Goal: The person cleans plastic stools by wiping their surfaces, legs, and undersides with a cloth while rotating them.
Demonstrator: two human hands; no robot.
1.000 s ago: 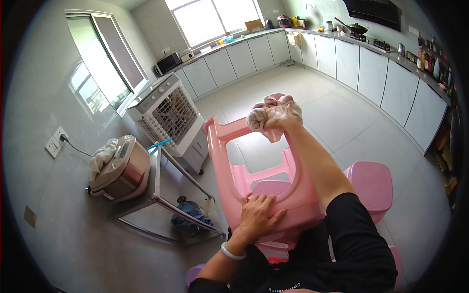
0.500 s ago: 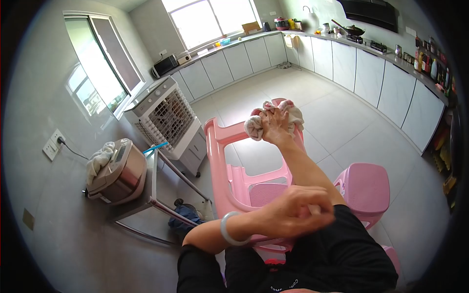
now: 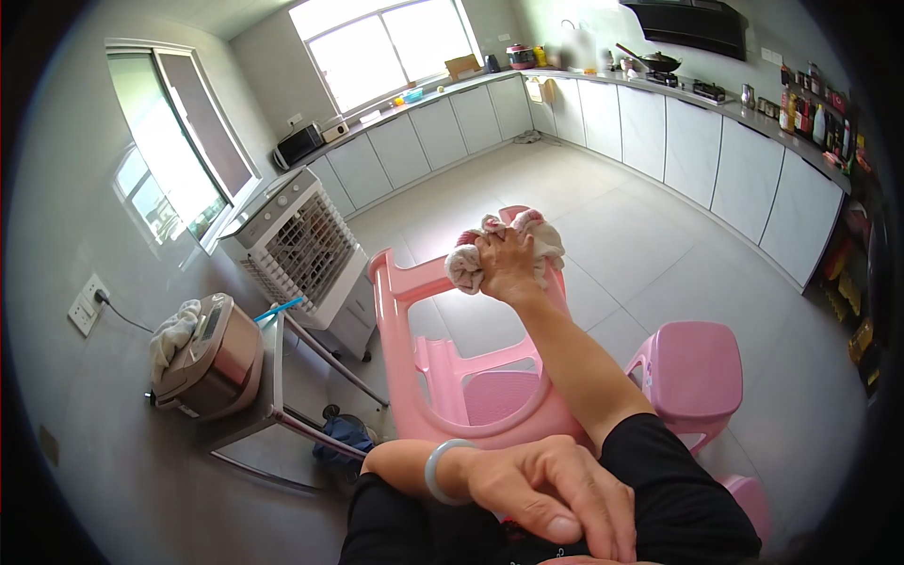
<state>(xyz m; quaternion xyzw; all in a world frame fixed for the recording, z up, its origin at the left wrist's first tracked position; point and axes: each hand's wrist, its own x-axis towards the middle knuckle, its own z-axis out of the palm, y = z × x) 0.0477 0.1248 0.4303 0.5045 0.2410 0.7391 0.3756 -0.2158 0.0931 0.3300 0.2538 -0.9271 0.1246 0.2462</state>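
My right hand reaches forward with its fingers bent over a bunched white and reddish cloth. The cloth lies over the far corner of a pink plastic frame, a piece of furniture with a large rounded opening. Through the opening shows a pink part with a textured panel. My left hand, with a pale bangle on the wrist, hangs low near my body above my lap. Its fingers point down, loosely bent, the thumb apart; its palm is hidden.
A pink stool stands to the right. On the left, a rice cooker sits on a metal-legged stand, with an air cooler behind it. Cabinets line the far walls, with a wok on the counter.
My left hand has dropped toward my body, and its curled fingers have loosened. My right hand stays on the cloth. The whole view has shifted slightly.
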